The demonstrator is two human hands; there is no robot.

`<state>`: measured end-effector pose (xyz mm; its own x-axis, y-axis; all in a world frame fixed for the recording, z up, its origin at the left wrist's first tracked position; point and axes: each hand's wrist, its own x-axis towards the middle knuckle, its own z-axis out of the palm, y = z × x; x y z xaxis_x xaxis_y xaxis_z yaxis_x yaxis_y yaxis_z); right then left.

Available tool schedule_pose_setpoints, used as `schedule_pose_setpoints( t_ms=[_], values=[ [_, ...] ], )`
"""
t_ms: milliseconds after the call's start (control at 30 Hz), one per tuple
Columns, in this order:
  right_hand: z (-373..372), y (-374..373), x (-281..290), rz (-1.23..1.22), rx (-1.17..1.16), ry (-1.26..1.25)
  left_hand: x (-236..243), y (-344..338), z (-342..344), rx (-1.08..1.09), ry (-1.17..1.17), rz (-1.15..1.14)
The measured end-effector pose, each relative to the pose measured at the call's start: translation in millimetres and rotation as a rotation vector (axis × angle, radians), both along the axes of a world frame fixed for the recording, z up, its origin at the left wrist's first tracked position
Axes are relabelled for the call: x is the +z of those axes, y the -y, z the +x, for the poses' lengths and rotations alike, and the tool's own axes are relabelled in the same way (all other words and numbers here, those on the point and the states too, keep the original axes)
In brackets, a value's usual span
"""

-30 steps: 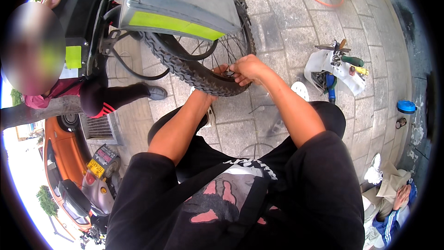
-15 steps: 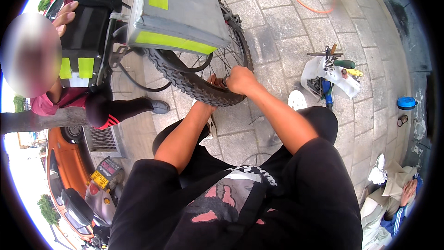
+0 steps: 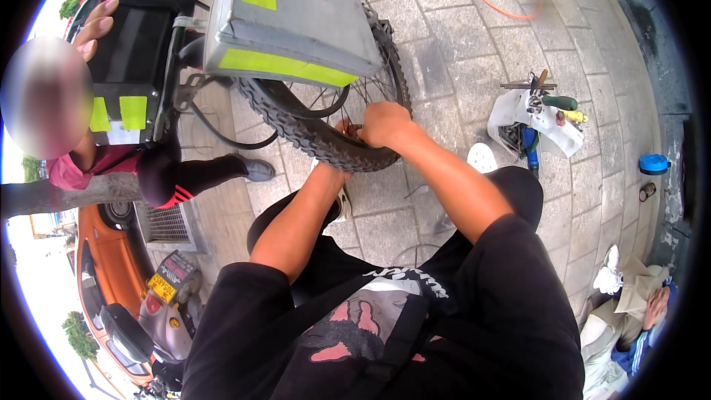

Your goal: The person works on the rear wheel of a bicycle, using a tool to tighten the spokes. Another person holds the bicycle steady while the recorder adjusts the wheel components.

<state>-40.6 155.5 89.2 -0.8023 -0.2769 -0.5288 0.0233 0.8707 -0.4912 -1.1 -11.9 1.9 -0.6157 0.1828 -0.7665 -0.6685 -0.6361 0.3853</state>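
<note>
A bicycle wheel with a knobby black tyre [image 3: 311,142] stands in front of me, below a grey box [image 3: 296,22] with yellow-green strips. Closed at the inner side of the rim, my right hand [image 3: 384,124] has its knuckles up; whatever it grips is hidden. My left hand [image 3: 345,130] reaches behind the tyre from below, and its curled fingers show between the spokes, close to the right hand. The tyre covers most of that hand, and what its fingers hold cannot be made out.
Right of the wheel, a white container [image 3: 503,115] holds several hand tools, one a green-handled screwdriver [image 3: 559,102]. An orange hose [image 3: 511,11] curves over the paving. Another person's hand [image 3: 95,28] rests on the black case [image 3: 129,48] at left. Someone sits at lower right.
The view has shifted slightly, so the tools and wheel appear a little farther right. Both hands stay at the same part of the rim, with the right hand turned slightly.
</note>
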Motion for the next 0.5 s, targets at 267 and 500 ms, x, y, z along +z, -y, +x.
schedule_pose_setpoints(
  t_ms=[267, 500],
  values=[
    [2, -11, -24, -0.232, -0.080, 0.046, 12, -2, 5, -0.068, -0.014, 0.034],
    [14, -30, -98, -0.932, -0.508, 0.554, 15, 5, 1, -0.140, -0.040, 0.076]
  ],
)
